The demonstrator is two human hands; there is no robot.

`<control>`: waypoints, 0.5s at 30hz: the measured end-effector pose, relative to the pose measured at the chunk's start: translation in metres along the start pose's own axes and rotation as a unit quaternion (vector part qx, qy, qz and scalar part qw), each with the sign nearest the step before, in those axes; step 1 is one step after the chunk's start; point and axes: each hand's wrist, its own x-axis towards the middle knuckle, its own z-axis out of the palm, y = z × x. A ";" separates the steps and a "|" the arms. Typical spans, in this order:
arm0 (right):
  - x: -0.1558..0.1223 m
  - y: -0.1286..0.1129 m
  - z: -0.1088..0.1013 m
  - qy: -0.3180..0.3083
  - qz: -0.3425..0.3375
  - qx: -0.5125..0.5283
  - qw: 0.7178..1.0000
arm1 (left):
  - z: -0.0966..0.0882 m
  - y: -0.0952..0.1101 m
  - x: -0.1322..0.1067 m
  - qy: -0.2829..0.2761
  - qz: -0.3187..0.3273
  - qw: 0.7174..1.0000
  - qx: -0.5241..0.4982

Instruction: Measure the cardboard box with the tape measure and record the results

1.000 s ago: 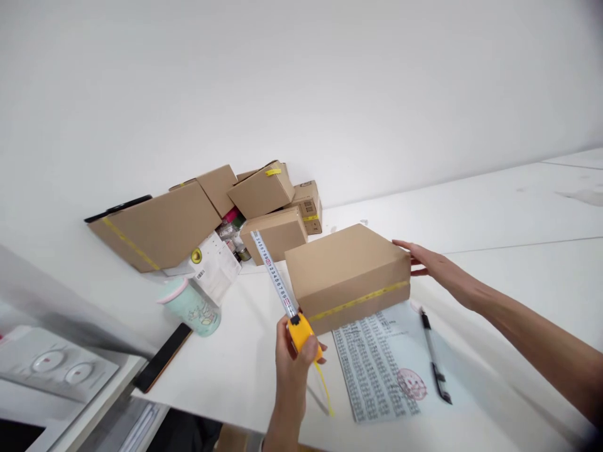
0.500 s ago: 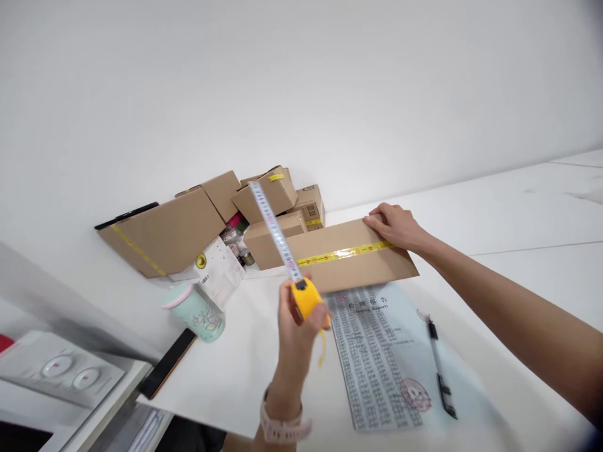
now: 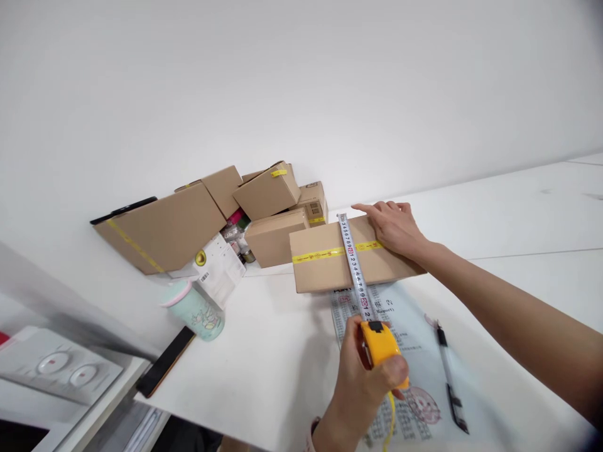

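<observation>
A flat cardboard box [image 3: 320, 267] with a yellow tape stripe lies on the white table [image 3: 264, 358]. My right hand [image 3: 393, 229] rests flat on the box's top right, fingers stretched out. My left hand [image 3: 362, 373] is closed round a yellow tape measure [image 3: 381, 348]. Its white blade [image 3: 354, 267] runs from the case across the box's top to the far edge. The box partly covers a printed sheet [image 3: 405, 370] with a red stamp.
A pile of cardboard boxes [image 3: 211, 210] sits against the wall behind. A mint cup [image 3: 195, 307] lies on its side at the left, beside a black phone [image 3: 164, 361] near the table's edge. A black pen [image 3: 450, 376] lies on the sheet's right.
The box has been laid flat with its taped face up. My left hand moved right and nearer, and the blade now lies across the box. My right hand has flattened on top.
</observation>
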 end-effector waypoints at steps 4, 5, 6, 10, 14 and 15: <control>0.000 0.000 -0.001 -0.006 -0.023 -0.029 0.999 | 0.009 -0.006 0.001 0.000 -0.009 1.000 -0.017; 0.000 0.000 -0.002 -0.009 -0.028 -0.033 0.999 | 0.011 -0.007 0.001 -0.005 -0.014 1.000 -0.022; 0.001 -0.001 -0.002 -0.011 -0.032 -0.035 0.999 | 0.013 -0.009 0.001 -0.009 -0.018 0.999 -0.028; 0.002 -0.001 -0.004 -0.024 -0.037 -0.032 0.998 | 0.020 -0.015 0.000 -0.017 -0.031 0.998 -0.052; 0.003 0.000 -0.003 -0.027 -0.041 -0.029 0.998 | 0.024 -0.024 0.002 -0.021 -0.043 0.998 -0.047; 0.003 0.000 -0.003 -0.025 -0.039 -0.027 0.999 | 0.024 -0.026 0.003 -0.016 -0.040 0.998 -0.041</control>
